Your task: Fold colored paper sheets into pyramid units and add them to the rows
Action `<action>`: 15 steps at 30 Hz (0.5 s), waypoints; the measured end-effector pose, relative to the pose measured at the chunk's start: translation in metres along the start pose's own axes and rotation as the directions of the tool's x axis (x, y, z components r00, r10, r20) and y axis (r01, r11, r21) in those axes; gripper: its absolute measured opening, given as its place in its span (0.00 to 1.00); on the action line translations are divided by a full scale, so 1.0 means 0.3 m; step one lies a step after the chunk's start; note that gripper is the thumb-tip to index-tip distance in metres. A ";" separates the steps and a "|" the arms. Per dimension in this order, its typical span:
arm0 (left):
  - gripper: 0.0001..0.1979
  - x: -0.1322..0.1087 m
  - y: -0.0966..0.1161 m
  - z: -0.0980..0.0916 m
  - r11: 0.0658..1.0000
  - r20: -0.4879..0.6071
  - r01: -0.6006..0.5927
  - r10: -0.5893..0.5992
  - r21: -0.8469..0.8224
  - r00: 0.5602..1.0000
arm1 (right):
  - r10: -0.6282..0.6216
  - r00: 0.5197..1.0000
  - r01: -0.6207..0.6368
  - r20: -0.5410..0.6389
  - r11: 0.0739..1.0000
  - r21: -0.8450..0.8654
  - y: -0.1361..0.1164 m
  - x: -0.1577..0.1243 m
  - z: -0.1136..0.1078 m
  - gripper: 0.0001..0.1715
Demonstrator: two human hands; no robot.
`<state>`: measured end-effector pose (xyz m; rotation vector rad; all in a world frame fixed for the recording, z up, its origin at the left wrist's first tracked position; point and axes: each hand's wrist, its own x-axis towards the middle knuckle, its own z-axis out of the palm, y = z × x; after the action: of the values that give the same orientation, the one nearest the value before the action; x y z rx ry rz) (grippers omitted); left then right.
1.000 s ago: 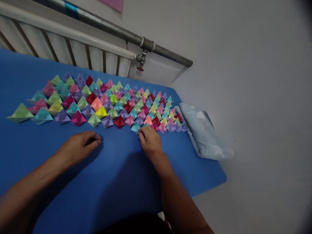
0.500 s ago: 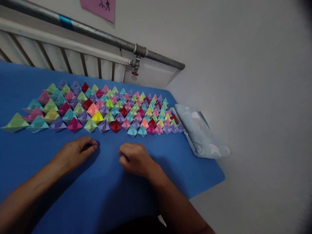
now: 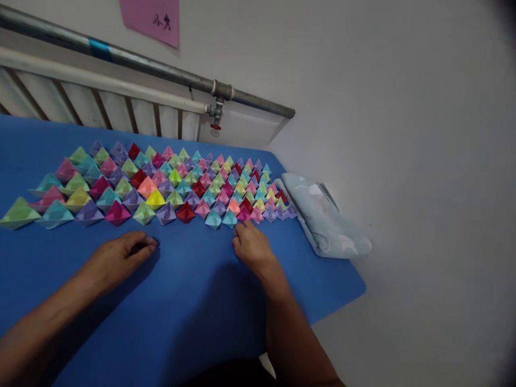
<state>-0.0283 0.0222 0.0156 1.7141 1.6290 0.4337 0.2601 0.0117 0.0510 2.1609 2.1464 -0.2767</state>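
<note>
Left of centre, paper boats sit packed, probably to keep rows even; lower left, the left hand pinches its fingers together; centre, the right hand curls, grip hidden.

2 hands, 50+ paper boats, 1 folded cloth.

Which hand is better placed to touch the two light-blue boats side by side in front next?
Probably the right hand: it is just in front of the light-blue boats, closest to the right one. The left hand is farther off to their left, nearer a pale green boat.
</note>
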 end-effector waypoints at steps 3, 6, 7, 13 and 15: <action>0.23 0.003 -0.002 0.004 1.000 0.006 -0.012 0.012 0.009 1.000 | -0.033 0.999 0.033 -0.007 0.999 0.016 -0.004 0.003 0.008 0.15; 0.23 0.004 -0.006 0.005 0.999 -0.005 -0.033 0.033 0.028 0.999 | -0.054 0.998 0.055 -0.016 0.998 0.033 -0.004 0.008 0.015 0.15; 0.23 0.003 -0.007 0.005 0.999 -0.012 -0.038 0.039 0.030 0.999 | -0.060 0.998 0.061 -0.019 0.997 0.040 -0.003 0.010 0.016 0.15; 0.20 -0.005 -0.012 0.005 1.000 0.004 -0.029 0.029 0.011 1.000 | -0.091 0.995 0.094 -0.039 0.993 0.070 -0.001 0.011 0.017 0.14; 0.20 -0.004 -0.014 0.006 0.999 -0.004 -0.032 0.032 0.008 0.999 | -0.092 0.995 0.094 -0.037 0.993 0.077 -0.001 0.009 0.018 0.14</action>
<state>-0.0305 0.0203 0.0118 1.7478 1.6103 0.4470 0.2594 0.0135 0.0453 2.1237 2.2962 -0.3390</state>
